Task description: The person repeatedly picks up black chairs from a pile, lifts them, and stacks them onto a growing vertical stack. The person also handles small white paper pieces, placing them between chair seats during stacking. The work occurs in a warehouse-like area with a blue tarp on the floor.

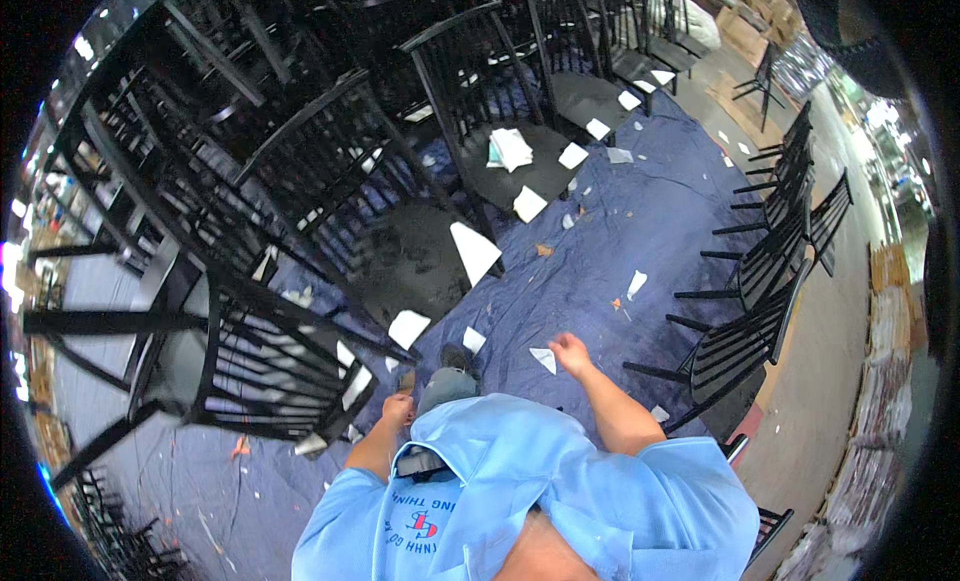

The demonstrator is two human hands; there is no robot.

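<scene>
My left hand (398, 411) is closed around a small, flat, greyish-brown piece (406, 382), whose kind I cannot make out. It is low by my left side, close to a black spindle-back chair (290, 381) that is tipped over. My right hand (570, 355) is out in front of me with its fingers curled. Beside its fingertips shows a white scrap of paper (543, 359); whether the hand touches it or it lies on the floor sheet, I cannot tell. Ahead stands an upright black chair (400, 266) with white sheets at its seat's corners.
A blue sheet (600, 251) covers the floor, strewn with paper scraps. Black chairs crowd the left and far side; one seat (540, 176) bears a stack of white papers (511, 149). More chairs (740, 366) lie tipped along the right edge. Stacked bundles (870, 461) line the far right.
</scene>
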